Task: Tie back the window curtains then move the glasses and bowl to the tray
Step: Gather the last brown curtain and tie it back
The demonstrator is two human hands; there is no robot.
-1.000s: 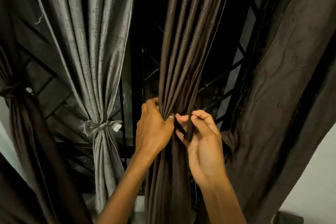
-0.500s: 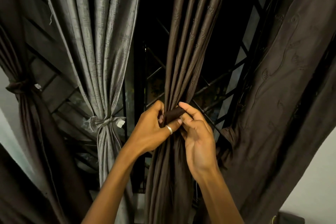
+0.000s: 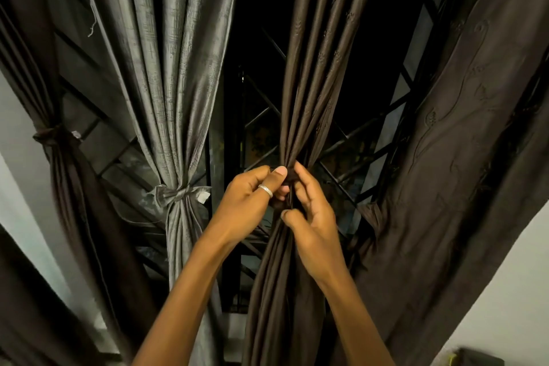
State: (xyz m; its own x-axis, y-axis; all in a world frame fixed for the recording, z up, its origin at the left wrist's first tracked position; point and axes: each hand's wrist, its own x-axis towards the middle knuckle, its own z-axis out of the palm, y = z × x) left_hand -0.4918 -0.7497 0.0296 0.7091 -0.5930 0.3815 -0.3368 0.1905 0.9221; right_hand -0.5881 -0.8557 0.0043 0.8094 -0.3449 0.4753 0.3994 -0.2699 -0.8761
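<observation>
A dark brown curtain (image 3: 312, 83) hangs in the middle, gathered into a bunch at hand height. My left hand (image 3: 252, 202), with a ring on the thumb, pinches a dark brown tie band (image 3: 291, 178) at the gathered waist. My right hand (image 3: 315, 217) grips the same band and folds from the right, fingers curled into the cloth. A grey curtain (image 3: 175, 83) to the left is tied with a grey bow (image 3: 175, 194). A brown curtain (image 3: 65, 187) at far left is knotted too. No glasses, bowl or tray are in view.
A wide brown embroidered curtain (image 3: 460, 157) hangs loose at the right. Behind the curtains is a dark window with a diagonal metal grille (image 3: 356, 140). Pale wall (image 3: 505, 291) shows at the lower right, with a dark object (image 3: 478, 358) at the bottom corner.
Both hands have closed in on the gathered waist of the middle curtain. The dark tie band, held out between them half a second ago, now sits tight against the bunched cloth.
</observation>
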